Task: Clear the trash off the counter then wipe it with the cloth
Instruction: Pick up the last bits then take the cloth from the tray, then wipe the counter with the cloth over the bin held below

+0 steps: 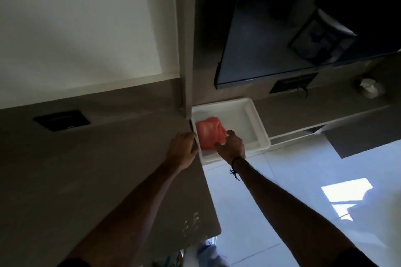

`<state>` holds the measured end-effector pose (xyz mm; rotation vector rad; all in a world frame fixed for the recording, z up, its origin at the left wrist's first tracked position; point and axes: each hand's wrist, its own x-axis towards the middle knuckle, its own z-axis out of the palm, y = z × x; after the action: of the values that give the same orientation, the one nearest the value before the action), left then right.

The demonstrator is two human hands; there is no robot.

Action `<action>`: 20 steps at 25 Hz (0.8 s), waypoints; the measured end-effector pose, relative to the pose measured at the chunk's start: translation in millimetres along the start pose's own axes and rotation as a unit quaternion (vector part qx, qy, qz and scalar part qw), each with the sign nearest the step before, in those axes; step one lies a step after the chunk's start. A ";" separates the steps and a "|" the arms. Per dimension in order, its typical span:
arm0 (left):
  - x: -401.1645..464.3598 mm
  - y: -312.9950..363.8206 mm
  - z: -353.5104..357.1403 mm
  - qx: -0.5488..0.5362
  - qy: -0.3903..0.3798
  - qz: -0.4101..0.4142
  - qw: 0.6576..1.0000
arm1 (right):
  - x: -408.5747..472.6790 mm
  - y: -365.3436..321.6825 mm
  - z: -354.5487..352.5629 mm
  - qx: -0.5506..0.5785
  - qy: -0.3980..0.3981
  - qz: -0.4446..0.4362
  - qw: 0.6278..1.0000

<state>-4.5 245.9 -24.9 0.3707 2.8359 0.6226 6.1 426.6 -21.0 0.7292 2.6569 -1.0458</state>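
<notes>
A white plastic bin (pixel 249 115) stands on the floor beside the end of the grey-brown counter (pixel 97 169). Inside it lies a folded pink-red cloth (pixel 209 131). My right hand (pixel 232 144) reaches into the bin and its fingers close on the cloth's near edge. My left hand (pixel 183 149) rests at the counter's right edge, next to the bin's left wall, fingers curled over the edge. No trash shows on the visible counter top.
A black socket plate (pixel 61 120) sits on the wall behind the counter. A dark screen (pixel 271 28) hangs above a second counter, where a small pale object (pixel 370 88) rests. Glossy white floor tiles (pixel 293 191) spread to the right.
</notes>
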 end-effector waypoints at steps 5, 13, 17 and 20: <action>87.8 28.4 22.5 0.111 -0.072 0.026 0.991 | 77.1 10.4 8.8 -0.033 -0.078 0.032 0.996; 122.0 34.7 41.4 0.129 -0.105 -0.002 0.986 | 105.3 24.1 22.2 -0.005 -0.150 0.059 0.987; 87.7 35.9 16.5 -0.116 -0.056 0.000 0.992 | 64.9 27.4 1.8 0.138 -0.083 0.087 0.983; 46.9 27.4 -5.1 -0.204 0.011 0.010 0.979 | 28.2 19.7 -1.1 0.189 -0.105 0.061 0.974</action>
<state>-44.8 281.5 -15.6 0.3168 2.6321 1.1881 -8.1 450.3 -41.6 0.7871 2.2305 -1.5220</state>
